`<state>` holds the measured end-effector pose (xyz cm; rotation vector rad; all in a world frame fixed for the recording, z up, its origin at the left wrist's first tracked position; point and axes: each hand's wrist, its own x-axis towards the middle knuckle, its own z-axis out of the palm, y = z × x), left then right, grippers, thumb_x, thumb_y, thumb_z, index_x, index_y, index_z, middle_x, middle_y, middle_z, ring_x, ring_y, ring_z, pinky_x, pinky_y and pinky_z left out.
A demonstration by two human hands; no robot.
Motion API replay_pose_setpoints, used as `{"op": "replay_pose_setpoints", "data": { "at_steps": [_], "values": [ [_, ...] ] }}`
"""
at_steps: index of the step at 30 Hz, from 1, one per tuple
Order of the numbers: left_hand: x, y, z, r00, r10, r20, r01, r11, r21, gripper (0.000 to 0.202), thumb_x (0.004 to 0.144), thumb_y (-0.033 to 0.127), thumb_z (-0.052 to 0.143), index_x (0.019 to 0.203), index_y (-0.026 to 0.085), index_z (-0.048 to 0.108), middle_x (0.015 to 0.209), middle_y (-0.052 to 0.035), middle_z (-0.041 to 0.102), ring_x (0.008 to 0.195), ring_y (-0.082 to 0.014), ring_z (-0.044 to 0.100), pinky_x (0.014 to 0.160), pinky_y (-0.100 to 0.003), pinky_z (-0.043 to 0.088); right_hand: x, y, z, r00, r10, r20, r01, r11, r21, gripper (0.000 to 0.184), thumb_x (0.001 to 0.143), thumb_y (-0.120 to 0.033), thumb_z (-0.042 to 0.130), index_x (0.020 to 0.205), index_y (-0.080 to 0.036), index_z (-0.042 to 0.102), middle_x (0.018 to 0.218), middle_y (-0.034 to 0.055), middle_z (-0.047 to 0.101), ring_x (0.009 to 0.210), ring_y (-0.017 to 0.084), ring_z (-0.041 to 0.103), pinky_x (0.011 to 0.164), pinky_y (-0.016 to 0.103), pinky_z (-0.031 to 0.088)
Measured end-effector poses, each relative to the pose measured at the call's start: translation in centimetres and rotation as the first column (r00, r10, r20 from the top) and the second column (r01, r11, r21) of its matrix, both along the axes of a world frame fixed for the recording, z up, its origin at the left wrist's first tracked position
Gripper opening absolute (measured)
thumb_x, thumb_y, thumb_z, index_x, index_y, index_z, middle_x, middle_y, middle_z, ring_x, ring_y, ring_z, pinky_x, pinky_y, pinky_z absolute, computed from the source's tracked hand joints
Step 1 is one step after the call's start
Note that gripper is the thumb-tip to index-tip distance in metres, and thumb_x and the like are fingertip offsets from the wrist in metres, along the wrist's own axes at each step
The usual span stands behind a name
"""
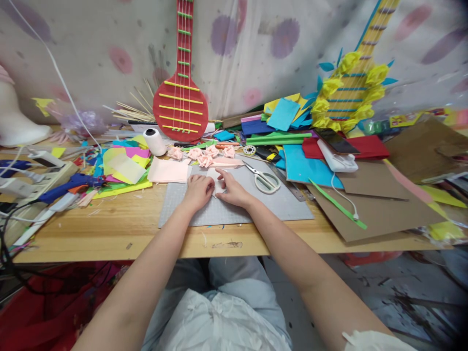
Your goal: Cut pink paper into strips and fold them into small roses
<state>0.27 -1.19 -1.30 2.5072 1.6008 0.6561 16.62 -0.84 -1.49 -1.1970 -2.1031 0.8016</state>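
A small pale pink paper piece (218,184) lies on the grey cutting mat (288,209) between my hands. My left hand (199,192) has its fingers curled in at the paper's left edge, pinching it. On the other side, my right hand (234,190) rests with thumb and fingers apart, touching the paper's right part. Several pink paper flowers (206,157) sit just beyond my hands. Left of them lies a stack of pink sheets (168,169). Scissors (266,181) with pale handles lie on the mat to the right.
A red paper lute (181,107) and a yellow flowered one (347,92) stand at the back. A thread spool (155,142) and coloured scraps (124,163) lie left, near a blue glue gun (71,187). Brown cardboard (380,209) and a white power bank (338,158) are right.
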Motion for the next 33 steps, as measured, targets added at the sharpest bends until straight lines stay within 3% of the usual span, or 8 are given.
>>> {"op": "replay_pose_setpoints", "data": {
  "at_steps": [8,22,33],
  "values": [
    [-0.1,0.2,-0.4,0.998,0.051,-0.034,-0.052,0.999,-0.014,0.014,0.08,0.032,0.052,0.084,0.021,0.06,0.09,-0.0049,0.06,0.099,-0.0236,0.045,0.091,-0.039,0.028,0.0,0.2,-0.3,1.0,0.003,-0.015,-0.003,1.0,0.016,0.082,0.064,-0.018,0.062,0.137,-0.019,0.024,0.112,0.0088,0.043,0.076,0.012,0.046,0.081,0.034,0.044],
    [0.1,-0.5,0.0,0.992,0.101,-0.069,-0.1,0.995,0.012,0.018,0.08,0.034,0.05,0.086,0.023,0.062,0.092,-0.0051,0.059,0.101,-0.0242,0.044,0.096,-0.042,0.026,0.0,0.2,-0.3,1.0,0.008,-0.015,-0.007,1.0,0.021,0.081,0.065,-0.018,0.062,0.137,-0.017,0.024,0.111,0.0091,0.044,0.076,0.012,0.046,0.08,0.033,0.044],
    [-0.2,-1.6,0.3,0.995,0.074,-0.07,-0.077,0.997,-0.03,0.022,0.079,0.035,0.048,0.096,0.026,0.058,0.101,-0.0049,0.055,0.108,-0.0239,0.043,0.106,-0.049,0.014,0.2,0.0,-0.1,1.0,0.026,-0.008,-0.026,1.0,0.018,0.078,0.067,-0.014,0.058,0.137,-0.017,0.023,0.111,0.0094,0.043,0.078,0.012,0.046,0.083,0.034,0.043]
  ]
}}
